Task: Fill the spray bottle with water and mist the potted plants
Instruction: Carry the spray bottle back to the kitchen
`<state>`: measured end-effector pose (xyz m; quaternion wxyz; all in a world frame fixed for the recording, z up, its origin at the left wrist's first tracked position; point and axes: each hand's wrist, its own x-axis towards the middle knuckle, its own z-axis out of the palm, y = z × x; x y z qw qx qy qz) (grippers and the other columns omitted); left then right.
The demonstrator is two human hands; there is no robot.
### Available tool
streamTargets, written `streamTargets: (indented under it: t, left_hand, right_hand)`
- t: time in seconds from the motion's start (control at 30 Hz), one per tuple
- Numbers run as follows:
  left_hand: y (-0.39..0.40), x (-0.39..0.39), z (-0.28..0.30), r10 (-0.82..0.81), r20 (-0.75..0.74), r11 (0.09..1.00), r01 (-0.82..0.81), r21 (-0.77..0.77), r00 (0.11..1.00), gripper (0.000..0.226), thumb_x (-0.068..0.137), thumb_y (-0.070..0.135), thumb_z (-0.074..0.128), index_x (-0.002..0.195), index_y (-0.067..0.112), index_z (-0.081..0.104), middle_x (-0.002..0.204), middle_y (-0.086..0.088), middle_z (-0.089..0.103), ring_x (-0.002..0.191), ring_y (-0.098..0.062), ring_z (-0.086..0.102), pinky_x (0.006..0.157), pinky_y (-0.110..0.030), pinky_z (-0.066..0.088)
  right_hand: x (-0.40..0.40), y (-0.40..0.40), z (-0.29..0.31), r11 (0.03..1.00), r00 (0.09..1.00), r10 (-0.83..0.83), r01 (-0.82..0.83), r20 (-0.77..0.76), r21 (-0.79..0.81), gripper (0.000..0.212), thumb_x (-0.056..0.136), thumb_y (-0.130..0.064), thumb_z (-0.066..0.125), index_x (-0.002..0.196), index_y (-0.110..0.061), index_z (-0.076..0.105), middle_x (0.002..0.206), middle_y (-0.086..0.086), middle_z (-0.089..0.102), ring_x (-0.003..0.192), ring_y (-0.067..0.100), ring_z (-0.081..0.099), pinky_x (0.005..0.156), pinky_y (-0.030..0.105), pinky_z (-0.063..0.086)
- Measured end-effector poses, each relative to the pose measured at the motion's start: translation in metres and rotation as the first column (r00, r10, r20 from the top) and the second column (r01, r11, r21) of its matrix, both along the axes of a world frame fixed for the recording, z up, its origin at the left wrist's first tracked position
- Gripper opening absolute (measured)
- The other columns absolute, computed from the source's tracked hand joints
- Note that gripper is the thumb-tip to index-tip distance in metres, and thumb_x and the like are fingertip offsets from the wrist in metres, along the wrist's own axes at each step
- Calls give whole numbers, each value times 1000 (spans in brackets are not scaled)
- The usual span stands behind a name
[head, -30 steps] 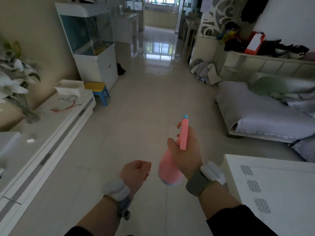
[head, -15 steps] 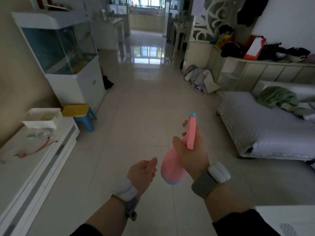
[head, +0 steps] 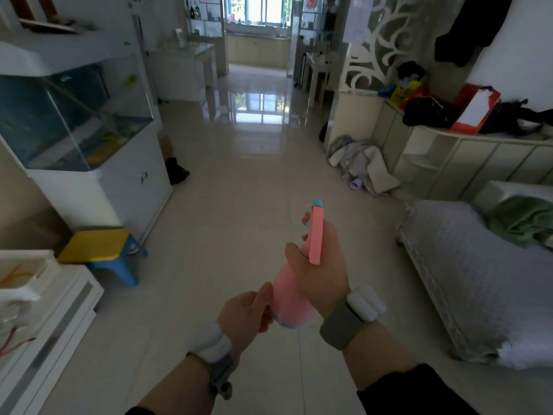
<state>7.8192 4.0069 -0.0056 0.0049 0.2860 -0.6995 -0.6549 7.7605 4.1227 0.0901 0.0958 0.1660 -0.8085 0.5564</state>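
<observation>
Fingers of the right hand [head: 321, 265] curl round the neck of the pink plastic spray bottle with a blue nozzle tip [head: 291, 290], holding it tilted in mid-air above the glossy beige tiled floor [head: 239, 181]. The left hand [head: 244, 314] is just beside the bottle's rounded base, its loosely curled fingers touching the lower side. A glass fish tank on a white cabinet [head: 74, 121] stands to the left, a grey covered bed [head: 466, 265] to the right.

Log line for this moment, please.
right hand grips pink spray bottle | left hand touches bottle base | walking tiled floor | no plants visible
</observation>
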Motion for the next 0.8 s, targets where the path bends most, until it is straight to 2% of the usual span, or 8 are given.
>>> streamTargets:
  t: [0.17, 0.37, 0.47, 0.53, 0.67, 0.8]
  left_hand:
    - [-62, -113, -12, 65, 5, 998, -65, -18, 998, 49, 90, 45, 58, 52, 15, 64, 59, -12, 69, 58, -26, 63, 76, -48, 59]
    - [-151, -268, -23, -7, 16, 1000, 7, 7, 1000, 48, 90, 46, 57, 60, 9, 65, 58, -9, 69, 58, -25, 64, 73, -46, 61]
    - [-197, -352, -15, -52, 23, 998, 51, 26, 998, 48, 90, 46, 57, 65, 6, 65, 60, -11, 68, 58, -25, 63, 71, -44, 60]
    - [-214, -391, -9, -52, 42, 999, 52, -3, 998, 49, 90, 48, 57, 67, 5, 66, 61, -11, 69, 57, -25, 64, 69, -41, 61]
    - [-243, -489, -12, -68, 64, 997, 65, 40, 996, 48, 90, 46, 57, 63, 6, 64, 55, -9, 67, 53, -24, 63, 64, -38, 59]
    - [-271, -605, -17, -59, 58, 998, 58, 15, 997, 49, 90, 45, 58, 62, 6, 64, 55, -10, 67, 51, -23, 63, 60, -35, 60]
  right_hand:
    - [-112, -64, -5, 999, 999, 36, -36, 13, 32, 41, 79, -3, 66, 118, -6, 52, 97, 13, 54, 93, 28, 52, 84, 41, 46]
    - [-262, -149, -18, 1000, 1000, 5, -6, 18, 15, 44, 79, 1, 65, 121, -6, 51, 104, 13, 56, 98, 26, 54, 86, 35, 46]
    - [-346, -190, -15, 1000, 999, 3, -4, 38, 11, 49, 80, -3, 66, 126, -8, 49, 111, 5, 56, 103, 23, 53, 90, 34, 45]
    - [-384, -206, -11, 1000, 999, 5, -6, 48, 20, 50, 81, -5, 66, 127, -10, 49, 108, 2, 54, 103, 21, 53, 90, 32, 44]
    - [-484, -238, -17, 1000, 997, -17, 17, 72, 8, 42, 79, -4, 66, 119, -12, 53, 95, 3, 54, 93, 23, 54, 81, 26, 40]
    - [-601, -265, -29, 1000, 997, 4, -5, 74, 4, 47, 80, -7, 66, 124, -13, 51, 98, 1, 54, 97, 20, 54, 86, 29, 43]
